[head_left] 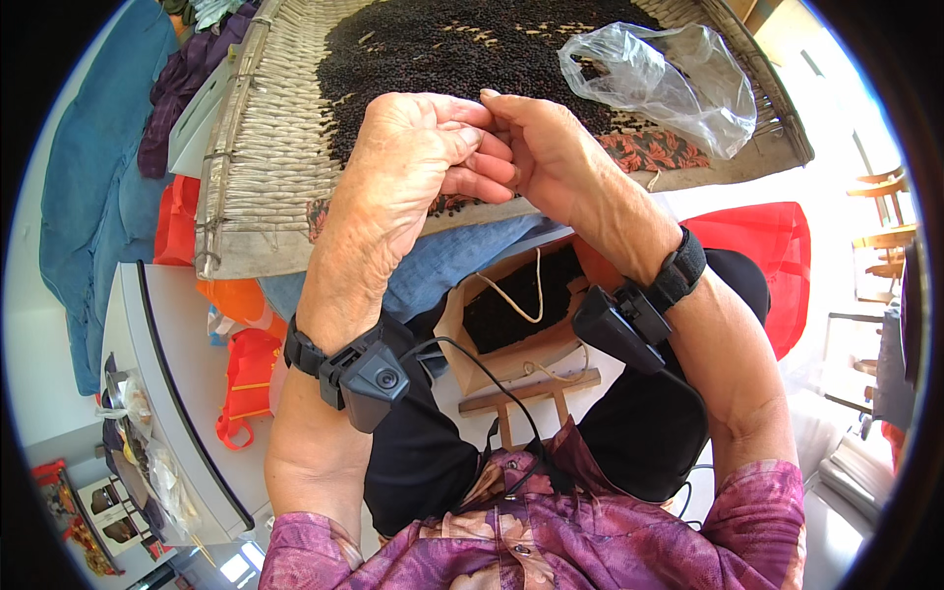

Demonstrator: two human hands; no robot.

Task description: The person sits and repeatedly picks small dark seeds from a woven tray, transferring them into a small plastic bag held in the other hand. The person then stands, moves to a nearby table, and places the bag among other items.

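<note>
Both hands meet above the near edge of a flat woven wicker tray [269, 147]. Small dark berries or beans [442, 55] lie spread over its middle. My left hand [435, 147] has its fingers curled towards my right hand [542, 144], whose fingers bend in to touch them. The space between the palms is partly hidden, so I cannot tell if anything small is in it. A crumpled clear plastic bag [664, 88] rests on the tray to the right of my hands. Below the tray, a paper bag [461, 361] with string handles holds dark bits [516, 310].
Wrist-worn cameras [369, 376] with a black cable sit on both forearms. A wooden frame [531, 391] stands between my knees. Red bags [763, 273] flank the tray. At left are a grey-white cabinet [184, 354] and a blue cloth cover [96, 184]; wooden chairs [885, 236] stand at far right.
</note>
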